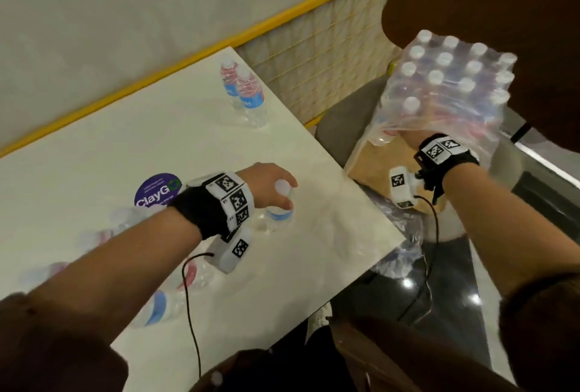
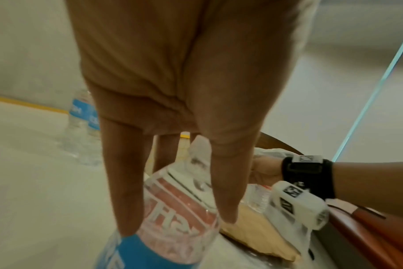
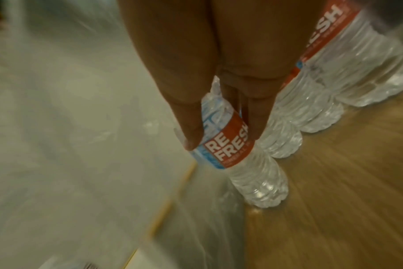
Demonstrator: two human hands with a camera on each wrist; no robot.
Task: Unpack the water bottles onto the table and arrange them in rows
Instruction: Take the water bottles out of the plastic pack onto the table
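On the white table (image 1: 157, 127), my left hand (image 1: 282, 193) grips a clear water bottle (image 1: 279, 212) around its capped top. The left wrist view shows the fingers (image 2: 127, 200) wrapped on its red and blue label (image 2: 179, 200). Two bottles (image 1: 244, 96) stand side by side at the table's far edge. To the right, a shrink-wrapped pack of bottles (image 1: 445, 84) sits on a wooden seat (image 1: 370, 165). My right hand (image 1: 408, 137) reaches into its torn front. In the right wrist view that hand (image 3: 223, 141) pinches one upright bottle (image 3: 253, 178) by its label.
Several blurred bottles (image 1: 163, 303) sit on the table under my left forearm. A purple sticker (image 1: 157, 187) marks the tabletop. Torn plastic wrap (image 1: 398, 253) hangs off the seat beside the table corner. A dark round wooden surface (image 1: 502, 30) is behind the pack.
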